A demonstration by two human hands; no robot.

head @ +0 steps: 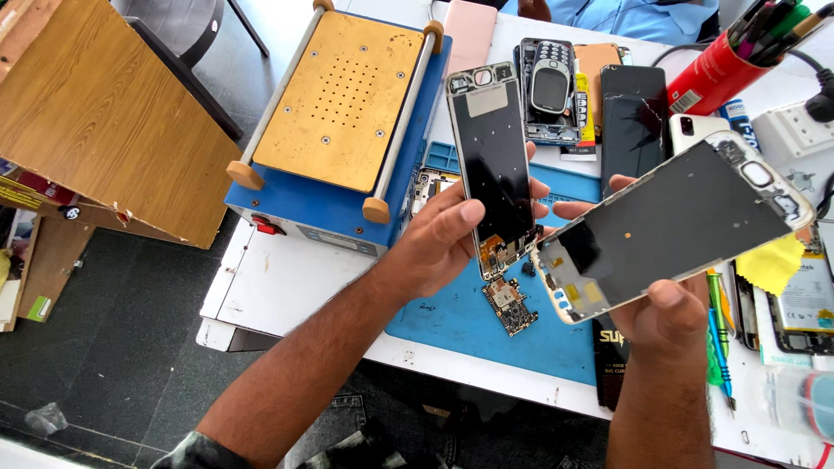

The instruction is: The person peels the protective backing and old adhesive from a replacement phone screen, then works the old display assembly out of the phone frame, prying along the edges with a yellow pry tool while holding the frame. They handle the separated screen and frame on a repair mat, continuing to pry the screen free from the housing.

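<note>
My left hand (443,239) grips an opened phone frame (492,156) by its lower end, held upright with its dark inner side facing me. My right hand (665,308) holds a second, larger phone frame (678,221) from below, tilted up to the right, its silver rim and camera cut-out showing. The lower ends of the two frames almost touch above a blue work mat (469,317). A small circuit board (510,306) lies on the mat just under the frames.
A blue heating machine with a brass plate (343,95) stands at the left of the white table (278,278). Several phones and parts (556,87) lie behind. A red cup of pens (725,65), screwdrivers (717,334), a yellow cloth (769,265) and a power strip (795,130) sit right. A wooden board (95,113) stands left.
</note>
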